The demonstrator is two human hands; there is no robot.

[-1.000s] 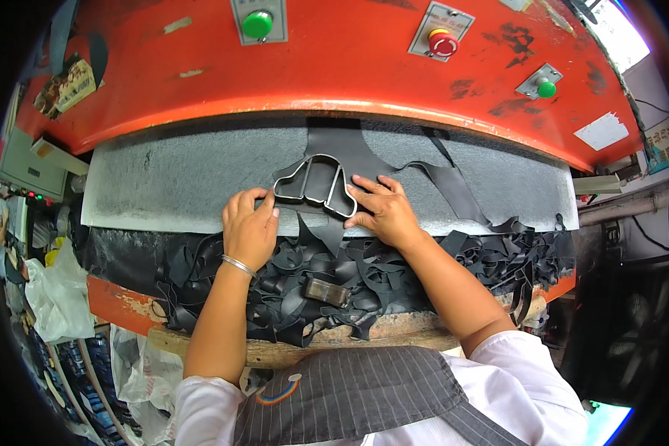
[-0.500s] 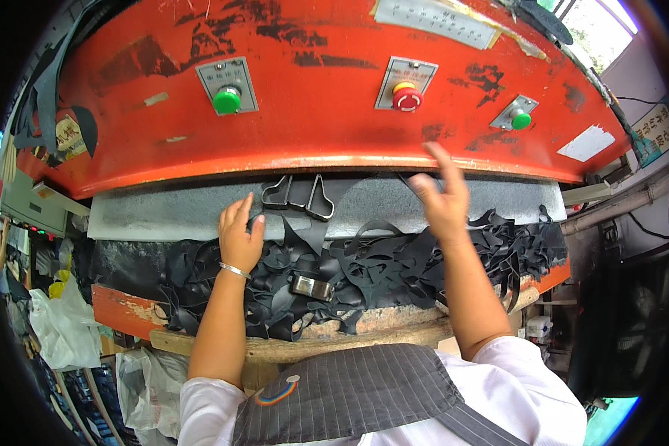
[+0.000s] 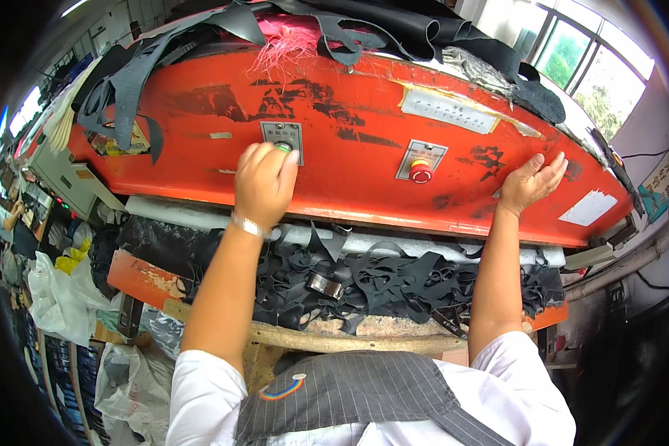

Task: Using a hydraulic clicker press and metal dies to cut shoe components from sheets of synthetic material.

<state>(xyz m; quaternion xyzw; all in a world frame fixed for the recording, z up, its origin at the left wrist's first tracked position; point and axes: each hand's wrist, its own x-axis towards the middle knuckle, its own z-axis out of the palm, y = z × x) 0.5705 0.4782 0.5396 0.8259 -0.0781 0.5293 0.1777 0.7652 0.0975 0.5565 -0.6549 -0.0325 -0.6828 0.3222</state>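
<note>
My left hand [image 3: 265, 182] is at the left green push button [image 3: 283, 148] on the red press beam [image 3: 349, 149], its fingers curled in and its thumb by the button. A sliver of green shows above the knuckles. Farther right, my right hand [image 3: 534, 183] rests against the beam with fingers stretched out, covering the spot of the right green button. Between them sits a red emergency-stop button [image 3: 421, 172], untouched. Below the beam, a shiny metal cutting die [image 3: 325, 287] lies among black leather offcuts [image 3: 394, 275]. The beam hides the dies on the pale cutting board [image 3: 453, 247].
A wooden rail [image 3: 334, 342] runs along the machine's near edge. Black leather strips [image 3: 126, 97] and pink fibres [image 3: 286, 44] hang over the beam's top. White plastic bags [image 3: 59, 301] stand at the left, and a pipe [image 3: 617, 271] crosses the right side.
Both hands have risen from over the cutting board to the beam, the left onto its button, the right farther right. The view has tilted up. The beam now covers the dies.
</note>
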